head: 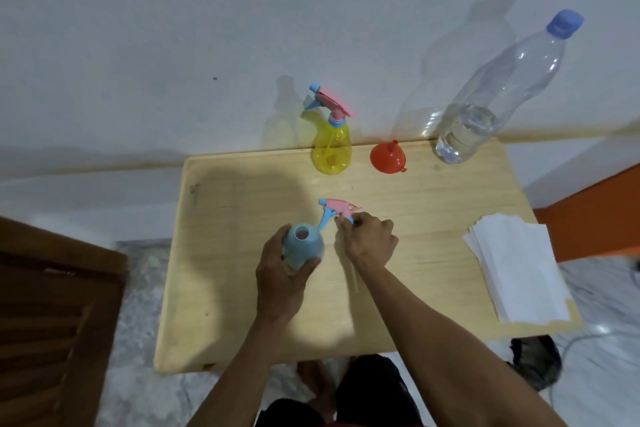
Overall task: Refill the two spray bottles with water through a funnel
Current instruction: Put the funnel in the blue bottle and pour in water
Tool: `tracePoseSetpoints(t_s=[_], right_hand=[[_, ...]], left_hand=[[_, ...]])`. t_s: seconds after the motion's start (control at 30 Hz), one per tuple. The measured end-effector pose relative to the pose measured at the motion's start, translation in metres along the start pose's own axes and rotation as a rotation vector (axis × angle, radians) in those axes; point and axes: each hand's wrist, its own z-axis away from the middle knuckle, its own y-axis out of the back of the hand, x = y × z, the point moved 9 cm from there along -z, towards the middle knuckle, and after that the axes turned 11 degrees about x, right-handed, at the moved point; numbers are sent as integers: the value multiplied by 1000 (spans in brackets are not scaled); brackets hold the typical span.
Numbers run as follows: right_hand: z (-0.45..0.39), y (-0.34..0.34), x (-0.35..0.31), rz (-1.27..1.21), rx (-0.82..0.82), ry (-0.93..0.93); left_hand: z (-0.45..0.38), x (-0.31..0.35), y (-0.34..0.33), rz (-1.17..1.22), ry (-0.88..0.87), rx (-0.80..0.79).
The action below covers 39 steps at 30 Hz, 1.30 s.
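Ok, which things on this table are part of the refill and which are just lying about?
Job:
- blue spray bottle, open, held by left hand
- its sprayer head, in right hand
- yellow spray bottle
- red funnel
- water bottle

Lying about:
- stack of white paper

You have two spray bottles, one blue (304,251) and one yellow (331,146), one loose sprayer head (337,211), one funnel (388,157), one water bottle (491,104), one paper stack (516,263) and one table (242,288).
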Motion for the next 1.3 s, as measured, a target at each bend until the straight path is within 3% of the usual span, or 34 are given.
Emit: tracePoseSetpoints(t_s=[0.4, 0.63, 0.9, 1.3], right_hand=[[-1, 11, -6, -72, 51, 32], [-86, 49, -19, -91, 158, 18], [-163, 44, -29, 39, 58, -69], [-178, 35, -35, 15, -63, -98]], left_hand=[[-3, -3, 5, -41, -54, -10], [-5, -2, 4, -39, -87, -3], [-10, -4, 3, -58, -104, -6], [-10, -5, 2, -78, -131, -10]])
